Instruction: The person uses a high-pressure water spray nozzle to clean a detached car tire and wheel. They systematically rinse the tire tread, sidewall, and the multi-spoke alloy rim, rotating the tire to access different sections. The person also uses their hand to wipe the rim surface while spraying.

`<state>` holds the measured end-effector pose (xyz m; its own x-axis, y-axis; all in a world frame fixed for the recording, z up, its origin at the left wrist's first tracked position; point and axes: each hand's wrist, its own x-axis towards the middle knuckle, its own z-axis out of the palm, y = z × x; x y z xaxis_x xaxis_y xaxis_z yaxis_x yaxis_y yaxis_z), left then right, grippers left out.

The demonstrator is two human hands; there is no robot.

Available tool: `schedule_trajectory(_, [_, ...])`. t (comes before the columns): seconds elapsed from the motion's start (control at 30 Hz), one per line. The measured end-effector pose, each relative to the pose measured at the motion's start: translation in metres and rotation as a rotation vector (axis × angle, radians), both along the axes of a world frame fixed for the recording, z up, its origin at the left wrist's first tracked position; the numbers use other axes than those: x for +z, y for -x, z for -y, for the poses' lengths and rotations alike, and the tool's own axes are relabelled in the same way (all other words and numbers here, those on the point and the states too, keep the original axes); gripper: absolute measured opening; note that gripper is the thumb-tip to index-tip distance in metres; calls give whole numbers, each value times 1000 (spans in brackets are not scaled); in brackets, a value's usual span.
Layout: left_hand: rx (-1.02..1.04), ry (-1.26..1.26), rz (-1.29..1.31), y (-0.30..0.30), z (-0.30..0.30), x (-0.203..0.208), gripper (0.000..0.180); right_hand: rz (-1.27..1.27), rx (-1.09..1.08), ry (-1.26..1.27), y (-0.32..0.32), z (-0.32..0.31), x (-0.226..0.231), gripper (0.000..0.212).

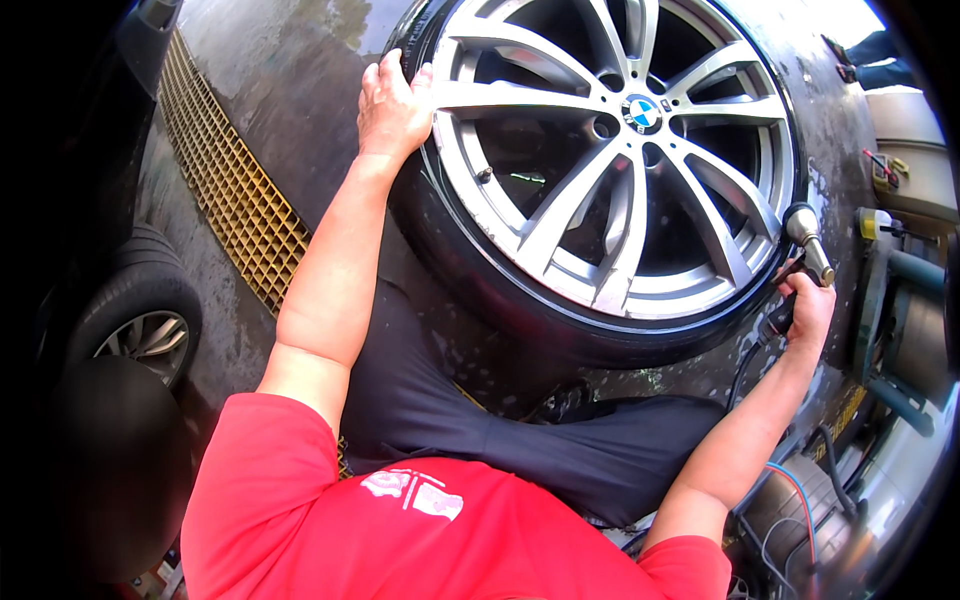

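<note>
Wheel (632,152) (head view): in front of you, upper centre, between your left hand (392,115) and your right hand (808,308); silver face turned toward you; what supports it is hidden.
Spokes (568,205): paired, silver, running from the hub to the rim.
Cap (641,114): round, at the hub, with a blue and white centre.
Valve (485,175): projects at the left inner side of the rim.
Tyre (600,345): black, fitted around the rim; its lower edge lies just above your dark trousers (520,455) in the view.
Left hand: laid on the left edge of the tyre, thumb near the rim; fingers bent over the edge. You cannot tell from this view whether they grip it.
Right hand: at the right edge of the wheel; fingers wrapped around the tool.
Tool (812,250): round head up, brass-coloured end toward the right; just beside the tyre, contact unclear.
Hose (742,375): black, hanging below your right hand.
Floor (300,130): dark, wet, reflective.
Grating (230,205): yellow, set along the floor to your left.
Second wheel (140,300): at far left, well apart from your hands.
Frame (900,400): blue-green, at far right, beyond your right hand.
</note>
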<state>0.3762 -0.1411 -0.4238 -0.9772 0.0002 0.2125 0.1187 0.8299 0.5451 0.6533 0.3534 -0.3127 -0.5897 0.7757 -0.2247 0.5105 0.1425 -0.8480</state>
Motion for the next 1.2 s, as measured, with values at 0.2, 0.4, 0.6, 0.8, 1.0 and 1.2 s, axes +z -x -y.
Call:
schedule_trajectory(0.2, [11, 14, -35, 0, 0, 1, 60, -5, 12, 19, 1, 5, 1, 25])
schedule_trajectory(0.4, [-119, 75, -270, 12, 9, -16, 52, -12, 72, 50, 1, 0, 0, 23])
schedule_trajectory(0.6, [-40, 34, -96, 11, 7, -8, 60, -37, 27, 46, 2, 5, 3, 21])
schedule_trajectory(0.8, [-52, 38, -81, 12, 4, -6, 60, -14, 23, 11, 1, 6, 5, 21])
schedule_trajectory(1.0, [-21, 50, -27, 9, 2, 1, 59, 19, 19, -25, 0, 2, 1, 21])
schedule_trajectory(1.2, [-34, 56, -31, 9, 2, 0, 58, 51, -11, -59, 0, 0, -2, 23])
